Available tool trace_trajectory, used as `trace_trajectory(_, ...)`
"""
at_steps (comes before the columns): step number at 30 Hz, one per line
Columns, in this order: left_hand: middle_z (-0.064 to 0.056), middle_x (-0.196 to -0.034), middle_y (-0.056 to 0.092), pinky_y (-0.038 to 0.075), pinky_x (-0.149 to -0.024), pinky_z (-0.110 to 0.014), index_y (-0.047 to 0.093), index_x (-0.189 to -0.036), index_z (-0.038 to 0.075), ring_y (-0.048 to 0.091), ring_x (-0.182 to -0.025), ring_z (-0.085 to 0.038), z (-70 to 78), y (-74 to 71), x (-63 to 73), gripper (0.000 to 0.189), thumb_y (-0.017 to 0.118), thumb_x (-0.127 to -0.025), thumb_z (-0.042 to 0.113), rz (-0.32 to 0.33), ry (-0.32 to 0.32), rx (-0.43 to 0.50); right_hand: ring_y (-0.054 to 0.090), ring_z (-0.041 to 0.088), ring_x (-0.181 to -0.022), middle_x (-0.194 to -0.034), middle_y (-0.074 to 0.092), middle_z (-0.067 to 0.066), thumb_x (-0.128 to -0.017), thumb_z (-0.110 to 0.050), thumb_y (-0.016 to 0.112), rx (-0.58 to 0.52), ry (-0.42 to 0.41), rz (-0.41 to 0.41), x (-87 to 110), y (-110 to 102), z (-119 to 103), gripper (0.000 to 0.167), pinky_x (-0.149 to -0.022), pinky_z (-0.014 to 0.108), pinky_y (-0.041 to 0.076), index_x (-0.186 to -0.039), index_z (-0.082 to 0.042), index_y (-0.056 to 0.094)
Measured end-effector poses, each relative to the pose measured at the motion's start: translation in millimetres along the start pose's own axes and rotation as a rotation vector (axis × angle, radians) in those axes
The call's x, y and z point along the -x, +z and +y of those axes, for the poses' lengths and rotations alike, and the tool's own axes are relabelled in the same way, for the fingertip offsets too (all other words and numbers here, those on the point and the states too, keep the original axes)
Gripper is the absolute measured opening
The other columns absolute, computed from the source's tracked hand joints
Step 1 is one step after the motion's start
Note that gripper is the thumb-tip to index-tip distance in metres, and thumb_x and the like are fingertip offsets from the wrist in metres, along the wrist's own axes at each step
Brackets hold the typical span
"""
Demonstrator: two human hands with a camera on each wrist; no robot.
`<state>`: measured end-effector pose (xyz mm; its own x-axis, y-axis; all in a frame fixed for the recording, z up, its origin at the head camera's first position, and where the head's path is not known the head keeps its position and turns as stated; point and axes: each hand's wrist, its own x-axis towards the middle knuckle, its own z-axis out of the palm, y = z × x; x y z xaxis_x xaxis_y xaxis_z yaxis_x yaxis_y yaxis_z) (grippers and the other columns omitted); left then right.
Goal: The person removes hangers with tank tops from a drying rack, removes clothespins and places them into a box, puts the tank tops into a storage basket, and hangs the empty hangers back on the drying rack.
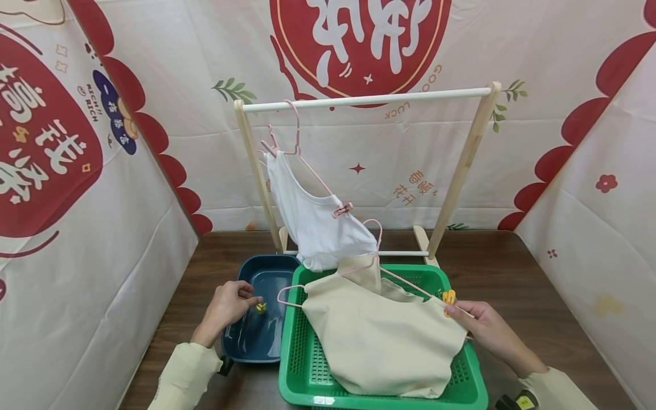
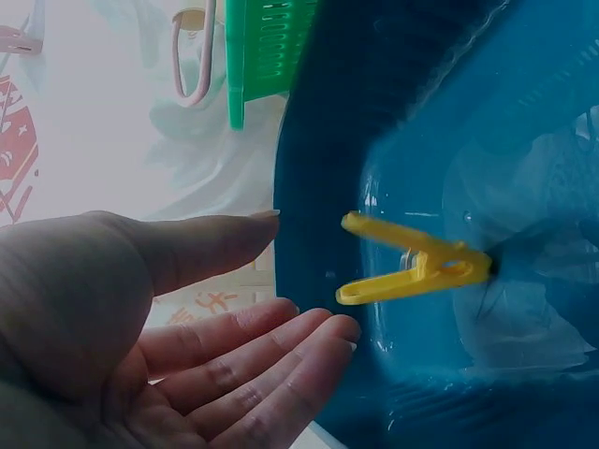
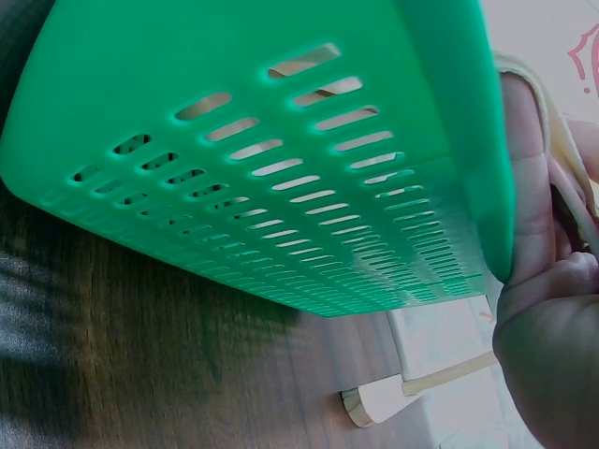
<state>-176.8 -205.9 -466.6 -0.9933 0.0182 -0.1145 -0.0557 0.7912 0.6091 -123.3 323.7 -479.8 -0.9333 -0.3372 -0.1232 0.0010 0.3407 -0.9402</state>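
Note:
Over the blue basin (image 1: 258, 347) my left hand (image 1: 229, 307) has its fingers loosely extended. A yellow clothespin (image 2: 438, 260) shows just past those fingertips in the left wrist view, apart from them, with the basin behind it. My right hand (image 1: 487, 324) grips the right end of a pink clothes hanger (image 1: 405, 279) together with the shoulder of a beige sleeveless top (image 1: 384, 336). Right by that thumb, an orange-yellow clothespin (image 1: 449, 297) sits on the top's shoulder. The top lies over the green basket (image 1: 288, 364). In the right wrist view the basket's wall hides part of the right hand.
Behind the basket stands a wooden drying rack (image 1: 463, 171) with a white crossbar. A white sleeveless top (image 1: 328, 228) hangs from it on a pink hanger, with a pink clothespin (image 1: 342, 210) at its shoulder. Printed cloth walls border the brown table (image 1: 487, 256).

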Motion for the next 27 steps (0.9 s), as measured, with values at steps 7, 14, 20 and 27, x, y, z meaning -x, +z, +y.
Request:
trace_trajectory(7,-0.012,-0.095,0.072,0.060,-0.073,-0.040,0.070,-0.106,0.000,0.069,-0.083,-0.022,5.5,0.8,0.2,0.026,0.076,-0.089,0.018,0.024,0.027,0.036,0.063,0.008,-0.070,-0.077,0.065,-0.005,-0.108,-0.020,0.043,-0.001,-0.014,-0.001,0.1,0.0,0.6,0.035,-0.058,0.032,0.057,-0.093,0.003,0.065)
trace_trajectory(14,-0.008,-0.095,0.072,0.060,-0.071,-0.036,0.072,-0.103,0.005,0.068,-0.081,-0.017,18.7,0.9,3.9,0.018,0.072,-0.092,0.019,0.040,0.082,0.094,0.062,0.007,-0.067,-0.073,0.062,-0.007,-0.108,-0.018,0.042,-0.007,-0.029,-0.027,0.8,-1.5,0.7,0.034,-0.056,0.031,0.055,-0.090,0.002,0.064)
trace_trajectory(20,-0.005,-0.095,0.072,0.059,-0.069,-0.033,0.073,-0.102,0.009,0.067,-0.081,-0.014,33.3,0.3,7.9,0.014,0.070,-0.093,0.019,0.029,0.131,0.124,0.059,0.005,-0.064,-0.070,0.058,-0.009,-0.108,-0.015,0.041,-0.002,-0.062,-0.058,1.1,-3.2,-1.5,0.033,-0.053,0.029,0.053,-0.089,0.001,0.064)
trace_trajectory(27,-0.002,-0.098,0.072,0.058,-0.073,-0.033,0.074,-0.104,0.012,0.066,-0.084,-0.014,48.3,4.5,11.6,0.013,0.069,-0.095,0.020,-0.019,0.184,0.151,0.061,0.007,-0.064,-0.069,0.057,-0.010,-0.108,-0.013,0.041,0.011,-0.073,-0.083,1.2,-5.6,-4.7,0.033,-0.054,0.030,0.055,-0.089,0.001,0.064)
